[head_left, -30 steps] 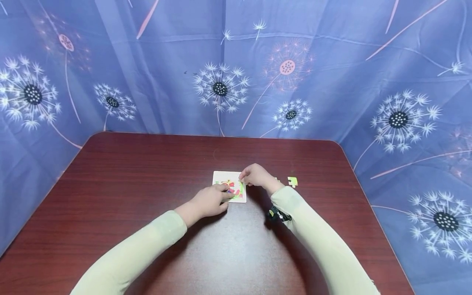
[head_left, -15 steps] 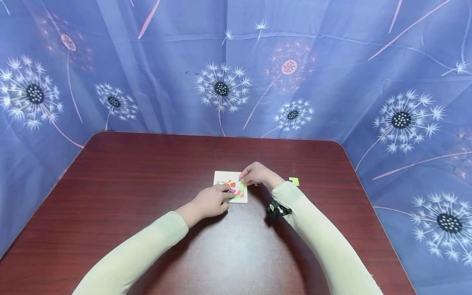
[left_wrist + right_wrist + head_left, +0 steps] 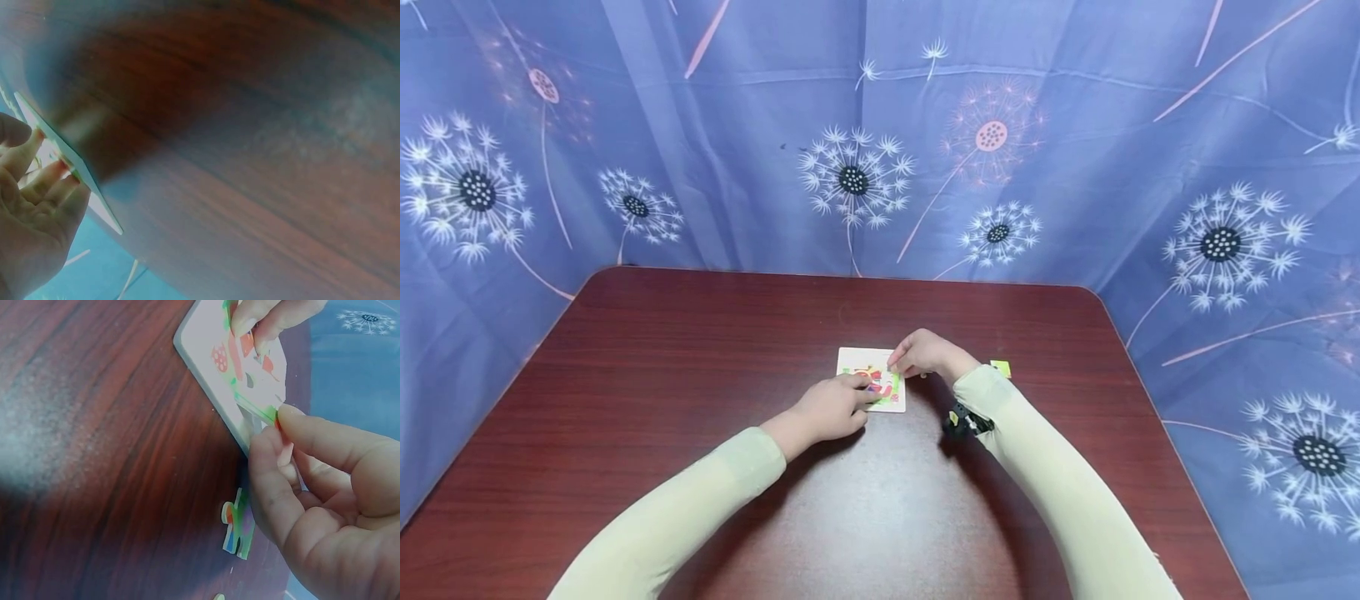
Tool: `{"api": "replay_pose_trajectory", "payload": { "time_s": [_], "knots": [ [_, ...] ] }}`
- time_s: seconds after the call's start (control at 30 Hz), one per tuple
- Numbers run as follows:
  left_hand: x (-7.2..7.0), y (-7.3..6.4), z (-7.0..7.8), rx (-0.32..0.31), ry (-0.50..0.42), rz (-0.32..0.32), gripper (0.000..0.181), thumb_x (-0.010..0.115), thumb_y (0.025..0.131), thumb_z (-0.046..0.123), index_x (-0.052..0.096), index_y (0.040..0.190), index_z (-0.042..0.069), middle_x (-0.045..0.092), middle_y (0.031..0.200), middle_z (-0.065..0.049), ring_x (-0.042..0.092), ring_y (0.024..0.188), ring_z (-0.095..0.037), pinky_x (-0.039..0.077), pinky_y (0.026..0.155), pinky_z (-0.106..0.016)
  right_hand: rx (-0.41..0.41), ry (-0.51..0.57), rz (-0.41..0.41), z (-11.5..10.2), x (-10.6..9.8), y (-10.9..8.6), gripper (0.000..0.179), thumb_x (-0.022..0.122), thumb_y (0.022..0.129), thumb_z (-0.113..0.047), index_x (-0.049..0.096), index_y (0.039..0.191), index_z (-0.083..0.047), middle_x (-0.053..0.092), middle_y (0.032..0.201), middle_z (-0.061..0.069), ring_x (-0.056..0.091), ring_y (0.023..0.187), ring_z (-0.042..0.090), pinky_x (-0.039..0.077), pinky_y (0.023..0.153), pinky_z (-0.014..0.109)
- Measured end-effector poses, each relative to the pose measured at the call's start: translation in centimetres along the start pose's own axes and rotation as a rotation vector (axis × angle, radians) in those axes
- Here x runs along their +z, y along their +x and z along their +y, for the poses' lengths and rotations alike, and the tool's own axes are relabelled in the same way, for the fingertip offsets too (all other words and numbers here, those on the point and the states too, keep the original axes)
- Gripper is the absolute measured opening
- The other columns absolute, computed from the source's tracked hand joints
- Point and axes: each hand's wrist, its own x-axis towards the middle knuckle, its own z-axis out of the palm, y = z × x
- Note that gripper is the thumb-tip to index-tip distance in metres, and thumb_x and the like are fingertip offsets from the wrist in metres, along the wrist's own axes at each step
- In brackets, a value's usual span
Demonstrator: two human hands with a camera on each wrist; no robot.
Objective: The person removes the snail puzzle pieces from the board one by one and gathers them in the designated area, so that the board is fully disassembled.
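Note:
A small white jigsaw puzzle board point(image 3: 853, 355) with a bright printed picture lies on the table in the head view. My left hand point(image 3: 829, 408) rests its extended fingertips on the board's near left part. In the left wrist view, the left hand's fingers point(image 3: 47, 181) touch its face. Over the board's right edge, my right hand point(image 3: 929, 355) pinches a green-edged puzzle piece point(image 3: 270, 414) between thumb and forefinger. That piece sits tilted against the board; the fingers hide much of it. A loose puzzle piece point(image 3: 239, 526) lies on the table below the right hand.
Another green puzzle piece point(image 3: 1002, 367) lies right of the board, partly behind the right sleeve point(image 3: 988, 396). A black wrist camera point(image 3: 964, 422) hangs under the right wrist. The dark red wooden table point(image 3: 715, 333) ends at a blue dandelion-print curtain point(image 3: 737, 167).
The view has shifted slightly. My right wrist has turned a little, and its sleeve now covers more of the loose green piece. The left hand stays on the board.

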Motion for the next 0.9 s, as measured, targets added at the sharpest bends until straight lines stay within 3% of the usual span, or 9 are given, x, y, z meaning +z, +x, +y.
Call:
{"api": "replay_pose_trajectory", "payload": {
  "time_s": [0.23, 0.47, 0.77, 0.9],
  "knots": [
    [-0.06, 0.0, 0.04, -0.001, 0.016, 0.013, 0.042, 0.06, 0.091, 0.02, 0.072, 0.131, 0.016, 0.066, 0.14, -0.013, 0.062, 0.132, -0.032, 0.056, 0.102, -0.049, 0.014, 0.027, -0.018, 0.01, -0.23, -0.14, 0.023, 0.07, 0.092, -0.004, 0.072, 0.112, 0.007, 0.068, 0.069, -0.011, 0.064, 0.065, 0.002, 0.031, 0.057, 0.023],
    [0.04, 0.02, 0.11, -0.001, 0.017, 0.015, 0.043, 0.06, 0.09, 0.019, 0.072, 0.131, 0.016, 0.066, 0.139, -0.012, 0.063, 0.131, -0.031, 0.057, 0.101, -0.048, 0.0, 0.052, 0.001, 0.27, 0.07, -0.24, 0.02, 0.068, 0.091, 0.0, 0.071, 0.108, 0.011, 0.065, 0.066, -0.008, 0.06, 0.062, 0.003, 0.043, 0.058, 0.019],
    [0.2, 0.06, 0.15, -0.001, 0.039, 0.013, 0.043, 0.06, 0.09, 0.019, 0.072, 0.131, 0.016, 0.066, 0.139, -0.012, 0.063, 0.131, -0.03, 0.057, 0.102, -0.047, 0.028, -0.053, 0.036, -0.04, 0.3, -0.12, 0.014, 0.07, 0.091, -0.004, 0.075, 0.101, 0.004, 0.065, 0.065, -0.01, 0.061, 0.059, 0.002, 0.032, 0.052, 0.023],
    [0.29, 0.09, 0.07, 0.0, 0.035, 0.009, 0.044, 0.06, 0.09, 0.019, 0.071, 0.132, 0.016, 0.066, 0.14, -0.012, 0.062, 0.133, -0.03, 0.056, 0.103, -0.047, 0.021, -0.041, 0.039, -0.35, 0.36, -0.17, 0.014, 0.068, 0.091, -0.001, 0.074, 0.101, 0.007, 0.066, 0.068, -0.006, 0.061, 0.06, 0.003, 0.045, 0.057, 0.019]
  ]
}}
